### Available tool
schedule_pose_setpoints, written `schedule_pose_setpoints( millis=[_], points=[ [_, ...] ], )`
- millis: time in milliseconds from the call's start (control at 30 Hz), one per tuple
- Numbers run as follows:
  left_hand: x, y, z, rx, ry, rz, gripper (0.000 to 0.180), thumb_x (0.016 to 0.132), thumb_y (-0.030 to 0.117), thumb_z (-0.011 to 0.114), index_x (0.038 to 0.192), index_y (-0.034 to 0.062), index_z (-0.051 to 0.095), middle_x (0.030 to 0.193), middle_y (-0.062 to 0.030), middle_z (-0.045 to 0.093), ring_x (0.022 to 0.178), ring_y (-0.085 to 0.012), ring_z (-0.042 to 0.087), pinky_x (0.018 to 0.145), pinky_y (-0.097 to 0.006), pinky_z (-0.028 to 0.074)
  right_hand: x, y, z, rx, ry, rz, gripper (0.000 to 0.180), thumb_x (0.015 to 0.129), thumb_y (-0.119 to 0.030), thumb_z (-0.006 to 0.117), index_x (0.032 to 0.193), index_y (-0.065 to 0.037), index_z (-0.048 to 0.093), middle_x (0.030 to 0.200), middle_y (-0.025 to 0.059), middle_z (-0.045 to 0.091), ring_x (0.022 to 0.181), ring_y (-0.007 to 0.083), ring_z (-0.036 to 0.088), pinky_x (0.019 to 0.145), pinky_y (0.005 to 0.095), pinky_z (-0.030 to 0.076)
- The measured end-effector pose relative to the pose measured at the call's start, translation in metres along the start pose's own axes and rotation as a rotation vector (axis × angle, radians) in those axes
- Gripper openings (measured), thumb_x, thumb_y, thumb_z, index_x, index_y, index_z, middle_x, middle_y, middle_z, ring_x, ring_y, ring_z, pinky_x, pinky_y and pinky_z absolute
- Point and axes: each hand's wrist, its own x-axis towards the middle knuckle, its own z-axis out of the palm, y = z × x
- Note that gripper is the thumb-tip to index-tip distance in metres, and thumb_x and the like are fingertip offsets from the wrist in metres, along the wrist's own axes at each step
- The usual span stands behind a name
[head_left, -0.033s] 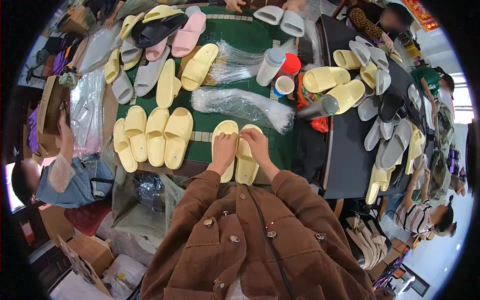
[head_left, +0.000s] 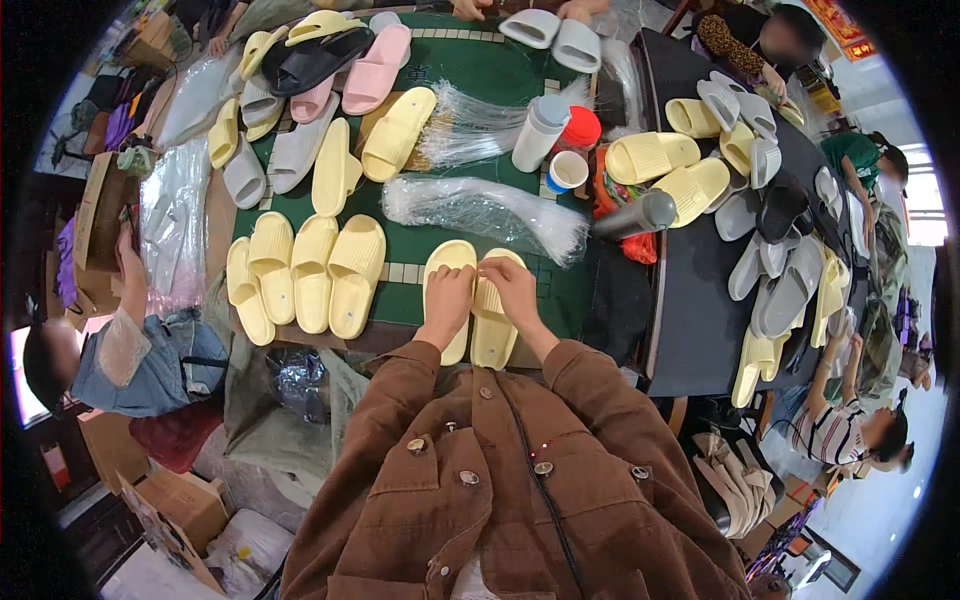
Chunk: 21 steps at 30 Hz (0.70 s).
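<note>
As the L hand (head_left: 449, 297) and R hand (head_left: 511, 290) rest side by side on two pale-yellow, long oval slip-on slippers (head_left: 489, 325), one hand per slipper, their fingers are curled and bunched narrow at the upper part; can't tell if they pinch anything. Slippers lie approx. centre, lengthwise 6-to-12, at the near edge of a dark-green tabletop (head_left: 570, 300).

Clock dirs from there: approx. 9 o'clock, a row of four pale-yellow matching slippers (head_left: 312, 275). Just past the hands, 12 o'clock, a bundle of thin clear plastic strands (head_left: 490, 212); 2nd strand bundle (head_left: 465, 135) farther, same dir. At 2, a dark-grey cylindrical tumbler (head_left: 640, 214). At 1, a white paper cup (head_left: 568, 170), w/ a grey-white cylindrical bottle (head_left: 540, 135) just beyond. At 11, well apart, a pink slip-on slipper (head_left: 378, 72). Far edge, betw. 12 & 1, a pair of light-grey slippers (head_left: 577, 47) near a co-worker's hand (head_left: 583, 10).
</note>
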Motion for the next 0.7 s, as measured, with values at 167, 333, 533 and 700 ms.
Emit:
schedule_pose_setpoints(
  millis=[167,333,533,700],
  points=[
    [-0.001,0.000,-0.001,-0.081,0.053,-0.025,0.004,0.079,0.009,0.052,0.079,0.0083,0.056,0.068,-0.0077,0.058,0.070,-0.0276,0.053,0.063,-0.040,0.039,-0.002,0.000,0.002,0.018,0.010,0.019,0.018,0.080,-0.010,0.059,0.091,0.003,0.062,0.089,0.0082,0.064,0.084,0.0132,0.060,0.076,0.0248,0.046],
    [-0.004,0.002,-0.004,-0.156,0.045,-0.070,0.006,0.081,0.010,0.052,0.080,0.0087,0.057,0.069,-0.0086,0.058,0.070,-0.0280,0.054,0.061,-0.041,0.039,-0.002,0.007,0.002,0.004,-0.008,0.020,0.019,0.081,-0.011,0.059,0.095,0.002,0.061,0.090,0.0081,0.063,0.084,0.0132,0.060,0.076,0.0253,0.046],
    [-0.003,0.000,0.004,-0.202,0.090,-0.045,0.005,0.080,0.012,0.053,0.081,0.0094,0.057,0.068,-0.0069,0.057,0.070,-0.0271,0.055,0.063,-0.041,0.039,-0.001,0.013,0.005,-0.037,-0.022,-0.014,0.019,0.081,-0.011,0.058,0.095,0.001,0.061,0.091,0.0084,0.062,0.083,0.0152,0.060,0.074,0.0258,0.046],
    [0.002,0.002,0.000,-0.244,0.084,-0.031,0.007,0.080,0.010,0.053,0.084,0.0081,0.059,0.075,-0.0081,0.059,0.075,-0.0279,0.055,0.066,-0.040,0.039,0.003,0.019,0.004,-0.211,0.055,-0.214,0.012,0.077,-0.012,0.062,0.085,-0.003,0.061,0.096,0.0073,0.060,0.093,0.0195,0.055,0.079,0.0316,0.044]
  ],
)
